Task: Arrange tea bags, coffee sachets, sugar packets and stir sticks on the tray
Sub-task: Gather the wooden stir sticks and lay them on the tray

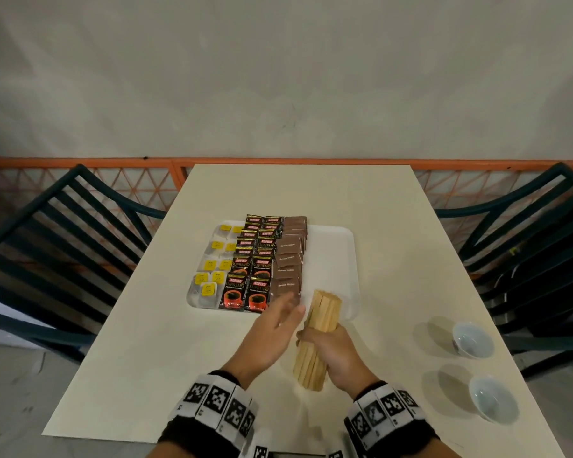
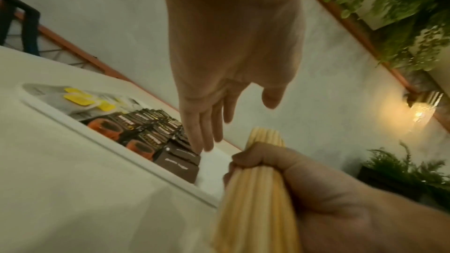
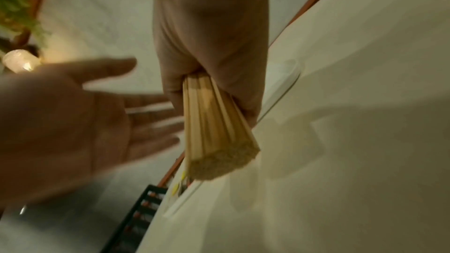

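Right-hand fingers (image 1: pixel 304 336) grip stick bundle (image 1: pixel 325 309), long axis pointing toward tray (image 1: pixel 333 252).

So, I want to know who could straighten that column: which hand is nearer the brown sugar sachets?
Left. The left hand, fingers straight, is right beside the brown sugar sachets; the right hand is farther back, gripping the bundle of wooden stir sticks.

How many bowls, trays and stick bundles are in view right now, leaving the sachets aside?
white bowls: 2
white tray: 1
bundle of wooden sticks: 1
Total: 4
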`<state>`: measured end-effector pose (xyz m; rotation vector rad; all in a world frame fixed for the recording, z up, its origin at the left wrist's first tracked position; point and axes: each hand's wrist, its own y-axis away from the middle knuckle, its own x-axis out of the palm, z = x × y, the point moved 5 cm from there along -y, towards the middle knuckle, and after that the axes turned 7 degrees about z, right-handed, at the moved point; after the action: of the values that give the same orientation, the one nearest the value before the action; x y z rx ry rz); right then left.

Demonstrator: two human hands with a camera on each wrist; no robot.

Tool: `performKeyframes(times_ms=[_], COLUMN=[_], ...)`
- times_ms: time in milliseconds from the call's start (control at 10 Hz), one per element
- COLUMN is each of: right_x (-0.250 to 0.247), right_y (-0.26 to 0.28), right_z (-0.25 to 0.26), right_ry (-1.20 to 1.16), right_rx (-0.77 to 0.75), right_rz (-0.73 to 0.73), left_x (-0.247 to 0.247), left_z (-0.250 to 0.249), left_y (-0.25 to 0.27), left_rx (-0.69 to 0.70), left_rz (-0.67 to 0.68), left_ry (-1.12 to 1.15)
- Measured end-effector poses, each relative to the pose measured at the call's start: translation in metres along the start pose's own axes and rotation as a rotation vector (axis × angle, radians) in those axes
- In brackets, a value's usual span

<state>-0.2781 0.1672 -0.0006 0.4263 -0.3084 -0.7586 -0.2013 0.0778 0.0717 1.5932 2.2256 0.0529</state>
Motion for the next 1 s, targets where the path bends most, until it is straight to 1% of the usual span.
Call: performKeyframes(times_ms=[100,200,300,400,500,600,700,800,900,1000], right_x=[0.011,0.015,0.022,0.027,0.054,0.047,0.015,0.013,-0.020,-0.034], right_y=[-0.005,-0.009,-0.017,-0.031,-0.055,-0.062,-0.058,-0.049,-0.070,-0.096], right_z=[0.002,0.003,-0.002,-0.008,-0.011,0.005,0.030,0.050,0.068,0.072], right_ry=[-0.054,-0.035,-0.089,0.826,2.057,1.603,1.249,0.104,-0.047,0.006], right_rx=[0.150,0.233,0.294,0.608,0.842,0.996,0.696,0.376,0.229,0.249], right_rz=[0.128,0.125,0.150,-0.092,0.449,0.086,0.032,0.162,0.161,0.203], left_x=[0.000,0.010,0.016,0.018,0.018,0.018,0.018,0.018,0.016,0.012], left_z=[0.026,0.042,0.048,0.051,0.055,0.051,0.046,0.040,0.026,0.021], left_y=[-0.009,-0.022,-0.037,-0.050,-0.066,-0.079,-0.096,-0.119,-0.143,-0.164], left_rx=[-0.245,-0.379,-0.437,-0.485,-0.490,-0.499,-0.523,-0.581,-0.612,-0.603], left_rz=[0.158,0.286,0.303,0.291,0.292,0.323,0.350,0.342,0.325,0.267], left_ry=[0.074,0.325,0.479,0.520,0.582,0.560,0.513,0.532,0.592,0.494])
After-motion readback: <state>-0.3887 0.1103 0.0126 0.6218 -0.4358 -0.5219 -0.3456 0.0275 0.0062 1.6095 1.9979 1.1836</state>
